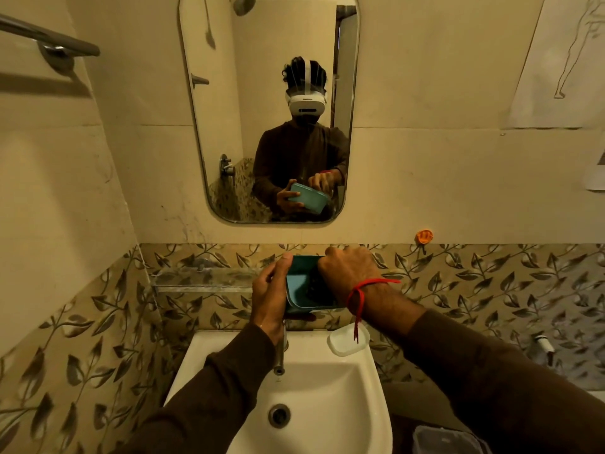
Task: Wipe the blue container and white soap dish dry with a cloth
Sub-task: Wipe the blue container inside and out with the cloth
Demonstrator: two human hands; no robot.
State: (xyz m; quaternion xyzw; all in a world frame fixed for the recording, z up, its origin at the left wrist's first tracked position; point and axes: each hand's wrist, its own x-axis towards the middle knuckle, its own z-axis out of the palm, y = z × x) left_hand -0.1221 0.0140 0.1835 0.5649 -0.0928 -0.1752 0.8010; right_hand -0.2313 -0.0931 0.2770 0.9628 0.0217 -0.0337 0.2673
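1. Blue container (pixel 299 294) is held up over the back of the white sink (pixel 327 404), tilted so its open side faces the camera.
2. Left hand (pixel 270 290) grips the container's left wall, thumb pointing up along the rim, fingers wrapped round the outside.
3. Right hand (pixel 348 273) reaches over the right rim with its fingers down inside the container. There's something dark in there under the fingers, probably the cloth, but honestly I can't tell for sure, it's too shadowy. So I can't say whether that hand is gripping anything.
4. Red thread (pixel 360 294) tied round the right wrist, loose ends dangling down.
5. White soap dish (pixel 348 340) sits on the sink's back right corner, apart from both hands, nobody touching it.
6. Metal tap (pixel 280 355) pokes out from below the left wrist, over the basin, with the drain (pixel 279 416) further down.
7. Mirror (pixel 229 109) on the wall reflects the person in a dark long-sleeved top holding the same container with both hands.
8. Leaf-pattern tiles (pixel 474 283) run behind the sink, and a small glass shelf (pixel 203 278) sits just left of the left hand.
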